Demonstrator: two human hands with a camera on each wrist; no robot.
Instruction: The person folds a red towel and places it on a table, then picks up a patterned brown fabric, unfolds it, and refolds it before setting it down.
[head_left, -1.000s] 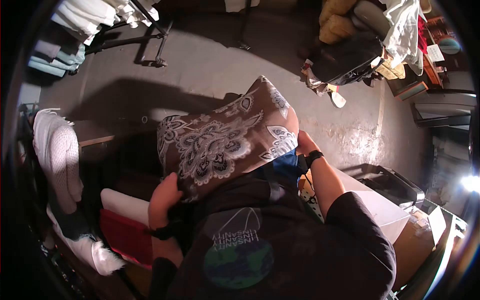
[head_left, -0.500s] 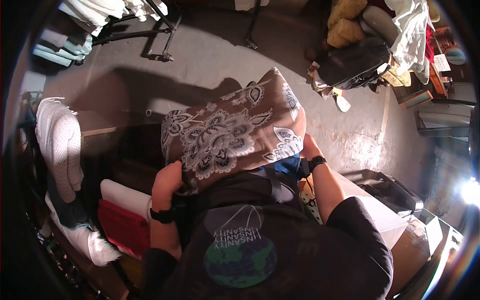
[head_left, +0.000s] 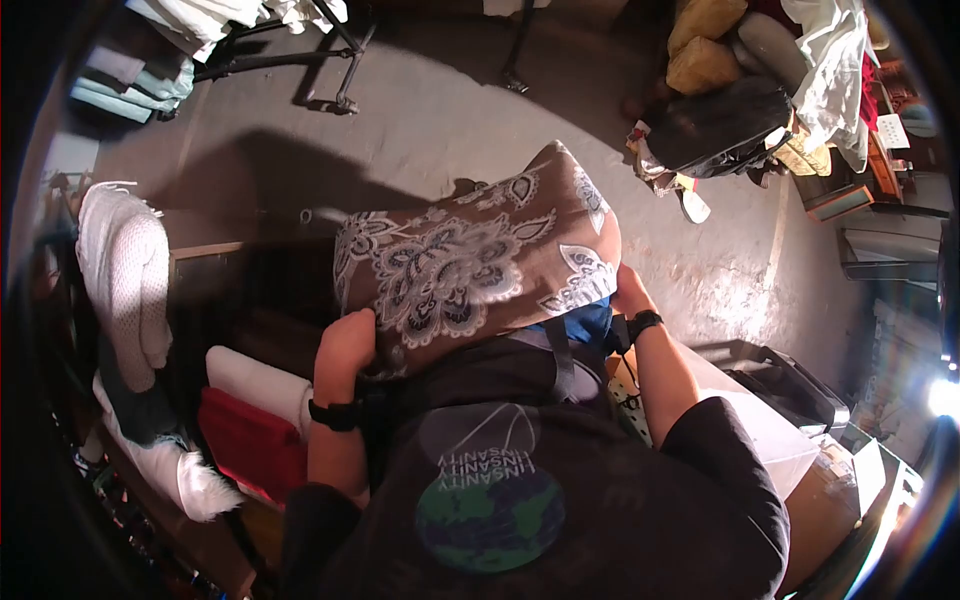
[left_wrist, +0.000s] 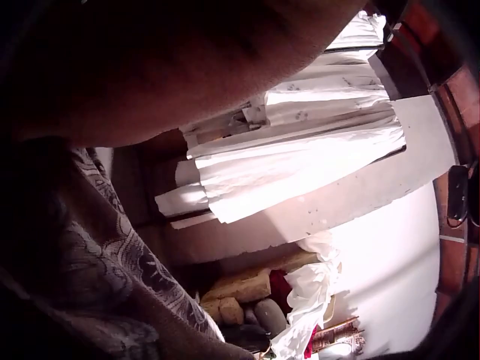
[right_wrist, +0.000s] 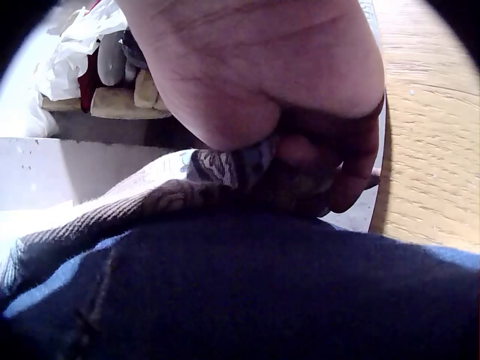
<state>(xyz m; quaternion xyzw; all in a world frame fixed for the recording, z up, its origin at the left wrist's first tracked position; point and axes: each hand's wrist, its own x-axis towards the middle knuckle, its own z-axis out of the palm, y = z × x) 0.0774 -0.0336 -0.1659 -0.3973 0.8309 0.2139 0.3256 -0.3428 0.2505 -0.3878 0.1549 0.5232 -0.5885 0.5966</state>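
Observation:
A brown cushion point(head_left: 450, 260) with a white and dark-blue floral paisley pattern lies across the front of the person's body. My left hand point(head_left: 345, 345) grips its near left corner, the fingertips hidden by the cloth. At the opposite end, my right hand point(head_left: 632, 290) holds the right edge. The right wrist view shows that hand point(right_wrist: 277, 82) with fingers curled round the patterned cloth point(right_wrist: 225, 166), close above blue denim point(right_wrist: 225, 285). Dark and close up in the left wrist view, the left hand point(left_wrist: 187, 75) sits beside the cushion's patterned side point(left_wrist: 127, 240).
White knitted cloth point(head_left: 125, 260) hangs at the left, near a red folded cloth point(head_left: 255, 445) and a white roll point(head_left: 258, 385). A white box point(head_left: 750, 420) stands by the right arm. Clothes racks point(head_left: 290, 65) and a black bag point(head_left: 720, 125) are across the floor point(head_left: 420, 120).
The left hand has shifted slightly up along the cushion's near left corner. Both hands keep hold of the cushion, and the whole head view has drifted, moving the surroundings a little right.

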